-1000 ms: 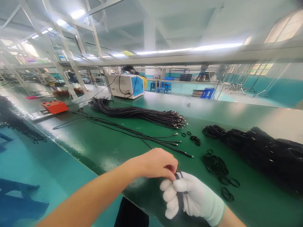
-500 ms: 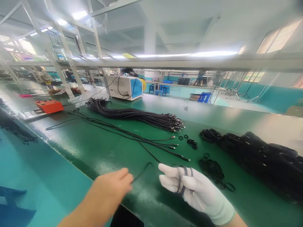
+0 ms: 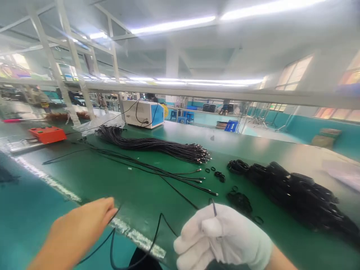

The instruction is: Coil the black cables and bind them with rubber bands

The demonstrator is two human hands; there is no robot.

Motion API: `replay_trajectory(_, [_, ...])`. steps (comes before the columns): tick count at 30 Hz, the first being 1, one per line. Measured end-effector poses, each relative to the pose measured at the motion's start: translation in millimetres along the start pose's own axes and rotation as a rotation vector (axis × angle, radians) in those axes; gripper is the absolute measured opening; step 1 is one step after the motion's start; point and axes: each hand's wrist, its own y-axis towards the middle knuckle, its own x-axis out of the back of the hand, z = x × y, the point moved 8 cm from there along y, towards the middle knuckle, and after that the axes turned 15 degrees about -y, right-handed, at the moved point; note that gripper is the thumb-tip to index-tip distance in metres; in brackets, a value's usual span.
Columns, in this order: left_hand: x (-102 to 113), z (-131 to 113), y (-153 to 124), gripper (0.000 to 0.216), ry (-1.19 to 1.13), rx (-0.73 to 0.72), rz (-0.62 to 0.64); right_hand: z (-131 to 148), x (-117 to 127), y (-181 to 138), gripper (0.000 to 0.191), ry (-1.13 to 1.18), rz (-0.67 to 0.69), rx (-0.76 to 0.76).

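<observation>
My bare left hand [image 3: 81,225] is pinched on a black cable [image 3: 156,233] beyond the bench's front edge. The cable sags in loops between my hands. My right hand [image 3: 222,236], in a white glove, is closed round the same cable over the green bench, thumb pressed on the fingers; a short black loop sticks up above the thumb. Several loose black cables [image 3: 168,173] lie just beyond, their metal plugs pointing right. Behind them rests a thick bundle of black cables [image 3: 146,145]. A pile of small black rings [image 3: 240,202] is near my right hand.
Coiled black cables [image 3: 281,183] are heaped on the right of the bench. At the back stands a white and blue machine [image 3: 143,113], with clear plastic beside it. An orange control box [image 3: 47,134] sits at left. A shelf rail [image 3: 182,90] crosses above the bench.
My left hand has moved left and down past the bench edge, drawing out the cable. My right hand has turned and its fingers have closed in. The view has shifted slightly.
</observation>
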Motion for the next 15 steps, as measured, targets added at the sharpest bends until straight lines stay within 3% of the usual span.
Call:
replay_trajectory(2, [10.3,-69.8,10.9,0.027,0.068,-0.112,-0.028,-3.1,-4.3,7.8,0.043,0.199,0.013,0.027])
replay_trajectory(4, [14.4,-136.8,12.6,0.027,-0.126,-0.279,-0.093,-7.0,-7.3,11.0,0.045,0.346,0.017,0.049])
replay_trajectory(5, [8.4,-168.8,9.9,0.027,-0.298,-0.407,-0.048,-9.1,-8.7,11.0,0.046,0.365,0.014,0.051])
replay_trajectory(6, [-5.1,-199.3,4.4,0.027,-0.48,-0.547,0.096,-10.9,-9.6,10.0,0.046,0.366,0.005,0.05])
replay_trajectory(8, [-43.2,-243.1,-11.7,0.028,-0.765,-0.687,0.527,-13.1,-9.7,6.2,0.046,0.365,-0.027,0.053])
replay_trajectory(10, [-75.6,-261.8,-23.2,0.024,-0.974,-0.629,0.855,-13.9,-5.6,1.2,0.043,0.391,-0.085,0.07])
replay_trajectory(11, [-87.1,-264.3,-24.3,0.021,-1.055,-0.561,0.934,-15.0,-3.6,-1.3,0.043,0.407,-0.108,0.071])
replay_trajectory(15, [-102.5,-263.8,-20.3,0.013,-1.192,-0.426,0.997,-19.6,-5.1,-7.5,0.05,0.423,-0.054,0.064])
